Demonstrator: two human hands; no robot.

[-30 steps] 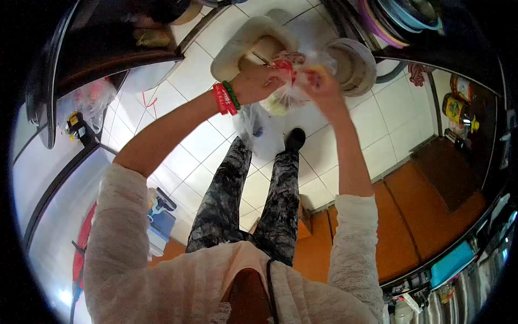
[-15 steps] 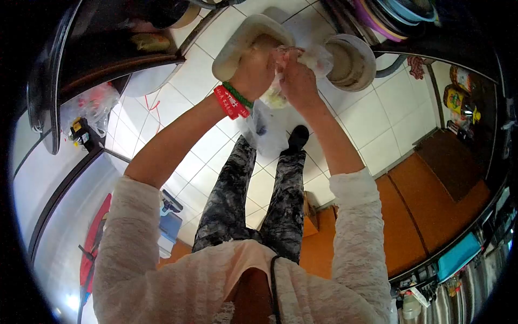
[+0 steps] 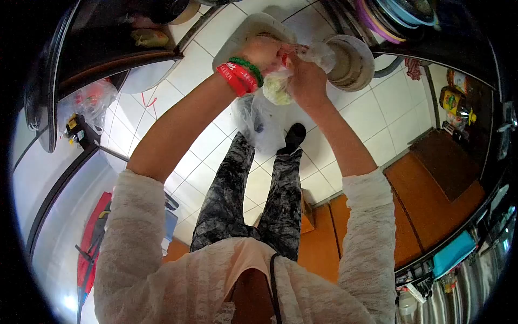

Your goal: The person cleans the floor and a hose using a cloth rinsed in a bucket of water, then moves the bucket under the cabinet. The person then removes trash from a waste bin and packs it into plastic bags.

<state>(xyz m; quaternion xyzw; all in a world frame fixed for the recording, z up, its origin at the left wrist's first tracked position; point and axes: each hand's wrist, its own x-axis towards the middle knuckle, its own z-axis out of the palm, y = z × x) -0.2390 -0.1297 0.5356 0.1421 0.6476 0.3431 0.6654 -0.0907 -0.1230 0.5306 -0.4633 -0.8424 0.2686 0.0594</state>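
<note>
Both of my hands are together at the top centre, closed on a clear plastic bag with red parts at its top. My left hand, below which sit a green bead bracelet and a red band, pinches the bag from the left. From the right, my right hand grips it with curled fingers. A pale green vegetable shows just under the hands, seemingly inside plastic. Lower down hangs another thin clear bag with a small dark thing in it.
A whitish rectangular tub stands on the tiles behind my left hand. Right of my right hand is a round bucket. Stacked basins lie at the upper right, bottles on the right shelf, and a plastic bag at the left.
My hands have come together around the bag's top; they were farther apart one second ago. My left wrist has moved right and turned. The pale vegetable now shows more clearly below them.
</note>
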